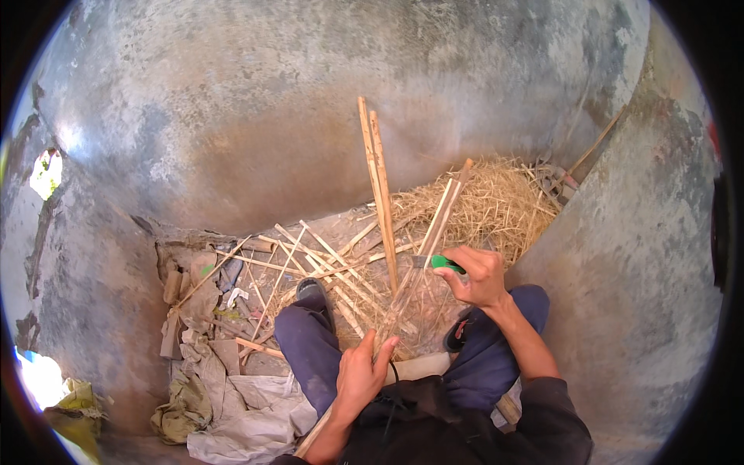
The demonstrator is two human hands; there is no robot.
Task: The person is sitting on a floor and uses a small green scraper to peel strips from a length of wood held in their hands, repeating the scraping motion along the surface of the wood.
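My left hand (362,372) is closed round the near end of a long bamboo strip (439,225), which slants away from me up to the right. In my right hand (478,277) is a knife (449,264) with a green handle. Its blade points left and lies across the strip, partway along it. Part of the strip between the two hands is blurred. Beyond the knife, the far end of the strip looks like two pieces side by side. My left palm hides how the fingers wrap round the near end.
Two tall bamboo strips (377,178) lean on the grey wall (294,101) ahead. A heap of shavings (496,203) lies at the far right. Several thin strips (333,263) are strewn over the floor between my feet and leftward. Crumpled sacking (248,411) lies at the left.
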